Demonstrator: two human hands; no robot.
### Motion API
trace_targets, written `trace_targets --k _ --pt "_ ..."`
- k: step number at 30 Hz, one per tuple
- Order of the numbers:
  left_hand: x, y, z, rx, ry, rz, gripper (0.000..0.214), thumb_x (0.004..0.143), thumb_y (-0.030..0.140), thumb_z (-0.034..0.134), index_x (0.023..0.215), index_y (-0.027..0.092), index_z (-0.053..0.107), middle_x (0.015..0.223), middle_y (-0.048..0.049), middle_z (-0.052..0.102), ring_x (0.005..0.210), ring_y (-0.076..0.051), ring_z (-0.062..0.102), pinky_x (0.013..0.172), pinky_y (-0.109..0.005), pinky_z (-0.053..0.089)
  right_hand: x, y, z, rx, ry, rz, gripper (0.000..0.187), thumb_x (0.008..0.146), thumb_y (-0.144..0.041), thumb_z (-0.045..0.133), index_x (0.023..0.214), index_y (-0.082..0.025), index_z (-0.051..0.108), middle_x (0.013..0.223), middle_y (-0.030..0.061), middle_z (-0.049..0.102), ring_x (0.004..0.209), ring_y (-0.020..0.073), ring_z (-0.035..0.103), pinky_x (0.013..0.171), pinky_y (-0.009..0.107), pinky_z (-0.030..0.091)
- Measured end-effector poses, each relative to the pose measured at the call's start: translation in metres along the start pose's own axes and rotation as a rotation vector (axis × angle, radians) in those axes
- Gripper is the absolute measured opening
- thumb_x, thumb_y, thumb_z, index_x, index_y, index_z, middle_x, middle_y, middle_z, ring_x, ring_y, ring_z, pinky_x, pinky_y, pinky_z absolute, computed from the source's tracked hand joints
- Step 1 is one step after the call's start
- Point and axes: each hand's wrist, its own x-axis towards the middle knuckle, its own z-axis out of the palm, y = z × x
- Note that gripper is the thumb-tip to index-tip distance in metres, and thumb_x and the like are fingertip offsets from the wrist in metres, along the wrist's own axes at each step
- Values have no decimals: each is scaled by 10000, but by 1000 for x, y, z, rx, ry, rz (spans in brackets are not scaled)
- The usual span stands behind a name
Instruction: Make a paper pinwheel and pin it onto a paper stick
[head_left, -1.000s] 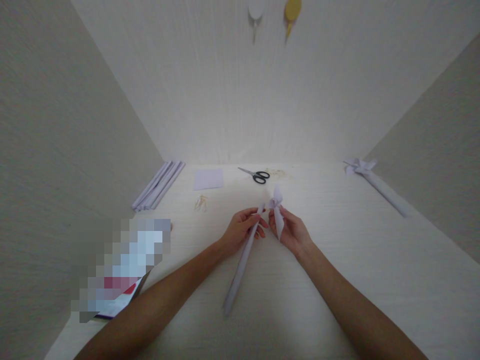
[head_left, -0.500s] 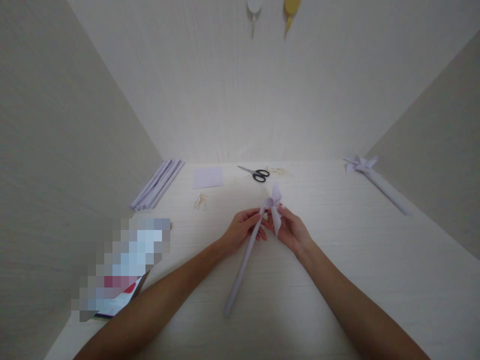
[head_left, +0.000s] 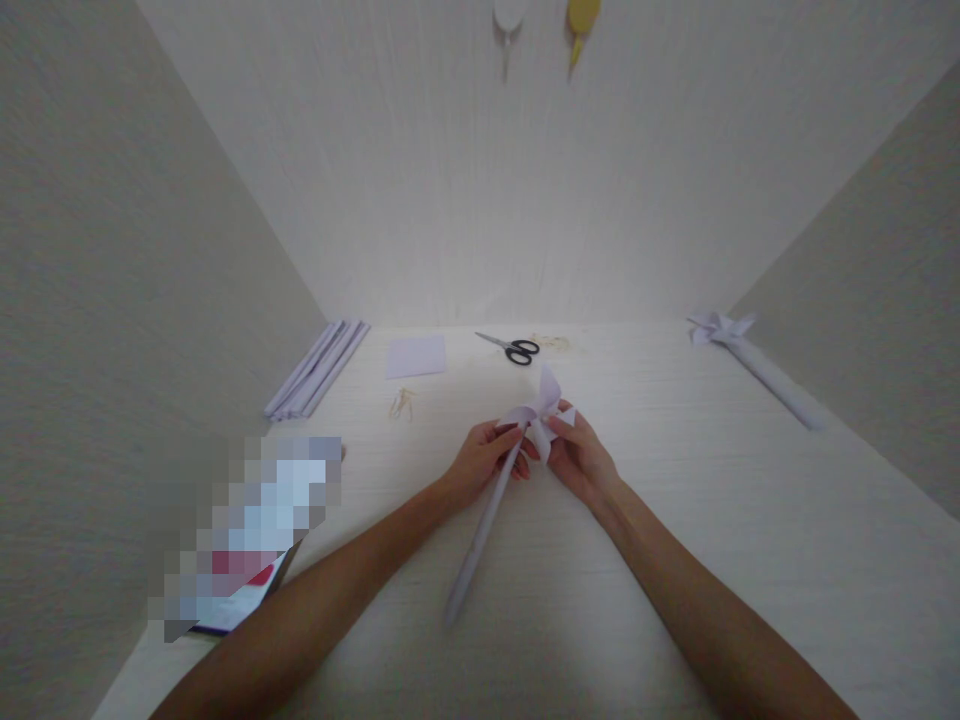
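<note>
My left hand [head_left: 480, 462] is closed round the upper end of a rolled pale-lilac paper stick [head_left: 474, 549] that slants down toward me over the table. My right hand [head_left: 581, 458] pinches a folded paper pinwheel head [head_left: 541, 408] against the stick's top end. The two hands touch at the fingertips. The pinwheel's blades stick up and to the right above my fingers.
Black-handled scissors [head_left: 512, 347] lie at the back, beside a lilac paper square [head_left: 416, 355] and several small pins [head_left: 402, 403]. A bundle of rolled sticks [head_left: 316, 369] lies at the back left. A finished pinwheel [head_left: 754, 363] rests at the right wall. A blurred-out object [head_left: 241, 535] sits at the left.
The pinwheel head came against the stick's top, and its blades have turned, one now pointing right. My hands have closed together.
</note>
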Motion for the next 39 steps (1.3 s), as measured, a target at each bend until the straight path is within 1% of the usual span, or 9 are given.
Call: trace_targets --k 9,12,15,17,19,22,26,30,39 --pt "-1 0 1 22 17 10 272 658 368 600 625 99 579 534 -13 587 404 -78 510 398 -193 379 0 2 -1 -50 56 -75 289 607 -92 664 840 -178 516 674 -16 617 513 108 551 431 216 456" --pt "-1 0 1 24 27 15 270 666 371 592 619 107 569 505 -4 572 402 -77 502 402 -192 383 0 2 -1 -51 88 -110 338 592 -78 670 867 -193 512 716 -24 624 559 100 560 471 200 467" --pt "-2 0 1 26 33 21 255 676 368 583 650 115 564 522 -4 579 412 -77 504 402 -187 384 1 3 0 -39 126 -127 399 569 -65 678 899 -206 504 768 -25 628 624 99 571 535 198 481" --pt "-3 1 1 25 37 20 249 679 366 582 670 119 558 536 -5 584 411 -75 501 394 -184 377 2 4 0 -32 128 -106 414 567 -77 681 914 -211 500 779 -22 627 630 108 573 536 212 486" --pt "-3 1 1 22 38 19 252 670 370 589 680 120 553 546 -6 584 407 -74 499 383 -182 368 2 4 1 -30 114 -76 413 574 -95 682 924 -212 497 768 -20 624 602 115 569 503 227 483" --pt "-3 2 1 12 34 19 268 651 379 606 679 120 541 550 -4 580 400 -74 497 371 -182 360 1 4 3 -27 70 -27 388 592 -129 680 925 -204 498 732 -16 619 540 121 556 447 241 468" --pt "-3 2 1 2 20 34 256 657 366 604 683 122 531 549 2 576 400 -73 496 374 -181 364 1 3 4 -14 24 24 337 605 -153 678 892 -194 507 679 -14 615 507 126 547 427 249 466" --pt "-2 0 0 -7 16 43 253 660 363 603 702 125 527 549 8 568 400 -71 493 379 -183 366 1 3 3 -6 23 36 317 608 -149 674 875 -190 507 661 -13 614 511 127 552 429 247 471" --pt "-2 0 0 14 2 34 251 657 368 602 690 131 525 555 5 574 395 -73 490 383 -193 364 1 2 2 5 2 61 334 612 -151 670 891 -194 493 657 -24 609 496 122 559 434 249 476"
